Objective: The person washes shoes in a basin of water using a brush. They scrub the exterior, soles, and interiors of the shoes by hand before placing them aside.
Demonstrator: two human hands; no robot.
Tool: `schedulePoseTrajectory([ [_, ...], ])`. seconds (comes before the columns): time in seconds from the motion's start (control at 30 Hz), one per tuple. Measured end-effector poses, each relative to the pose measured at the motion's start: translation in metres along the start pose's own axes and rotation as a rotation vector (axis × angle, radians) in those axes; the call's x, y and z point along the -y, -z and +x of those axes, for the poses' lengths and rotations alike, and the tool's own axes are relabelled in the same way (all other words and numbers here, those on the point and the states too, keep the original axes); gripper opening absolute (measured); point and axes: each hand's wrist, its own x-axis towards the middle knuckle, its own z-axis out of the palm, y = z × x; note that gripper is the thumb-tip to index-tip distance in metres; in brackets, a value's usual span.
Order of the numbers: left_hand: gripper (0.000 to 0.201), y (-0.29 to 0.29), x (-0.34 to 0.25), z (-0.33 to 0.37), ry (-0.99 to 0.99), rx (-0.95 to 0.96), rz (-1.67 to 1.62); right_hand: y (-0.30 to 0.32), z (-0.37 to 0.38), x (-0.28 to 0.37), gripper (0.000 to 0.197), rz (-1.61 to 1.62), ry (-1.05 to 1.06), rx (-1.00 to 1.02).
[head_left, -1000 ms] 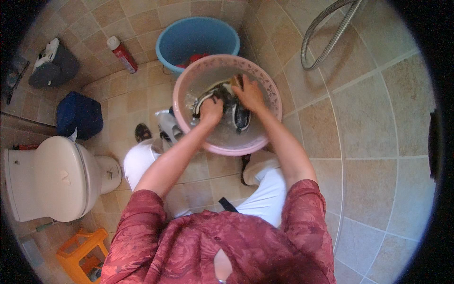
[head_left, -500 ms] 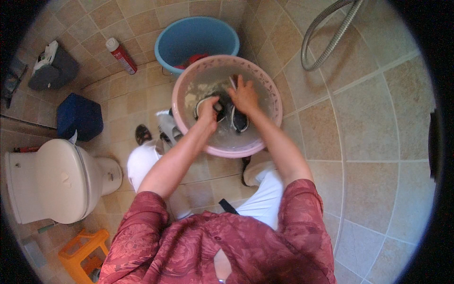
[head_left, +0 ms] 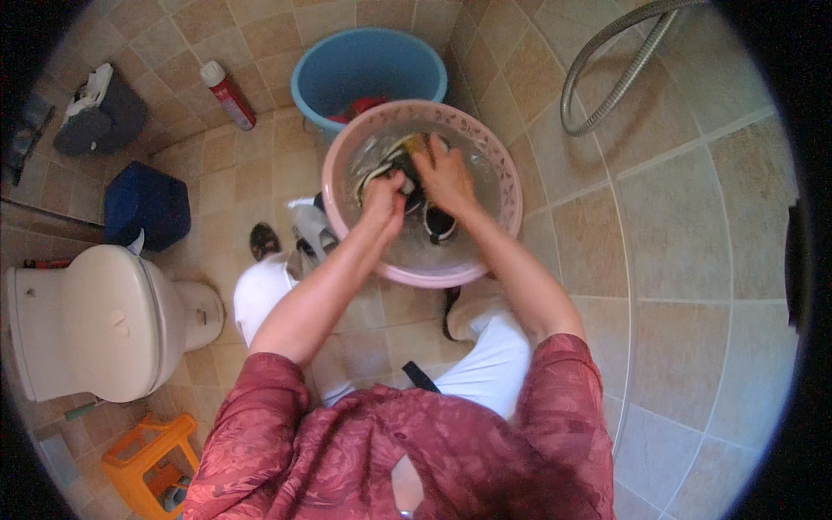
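My left hand (head_left: 384, 198) is closed round a dark shoe (head_left: 400, 161) with a pale sole edge, held tilted in the pink basin (head_left: 334, 160). Against that shoe's far end, my right hand (head_left: 445, 180) grips what looks like a yellow-brown scrub brush (head_left: 416, 143); the fingers cover most of it. A second dark shoe (head_left: 439, 224) with a white rim lies in the cloudy water below my right wrist.
A blue tub (head_left: 368, 69) with something red inside stands behind the basin. To the left are a toilet (head_left: 117, 321), a dark blue bin (head_left: 147, 211), a red spray can (head_left: 230, 97) and an orange stool (head_left: 152, 442). A metal shower hose (head_left: 598, 65) hangs on the right wall.
The shoe in my left hand has risen and tilted, showing more of its pale edge. My right hand and the brush have shifted slightly left against it.
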Motion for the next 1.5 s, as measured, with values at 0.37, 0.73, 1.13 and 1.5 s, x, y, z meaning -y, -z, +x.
schedulePoseTrajectory([
  [0.37,0.021,0.017,0.0,0.002,0.071,0.108,-0.024,0.006,0.0,0.008,0.058,-0.168,-0.062,0.011],
  [0.73,0.022,0.015,-0.01,0.017,-0.098,0.083,-0.107,0.006,0.015,-0.016,0.06,-0.296,0.003,-0.097],
  [1.13,0.023,-0.008,-0.045,0.012,0.121,0.057,0.023,-0.014,0.023,-0.094,0.055,-0.754,0.155,0.022],
  [1.5,0.091,-0.012,-0.036,-0.003,0.027,0.18,0.012,-0.004,0.007,0.025,0.063,0.228,0.281,-0.021],
])
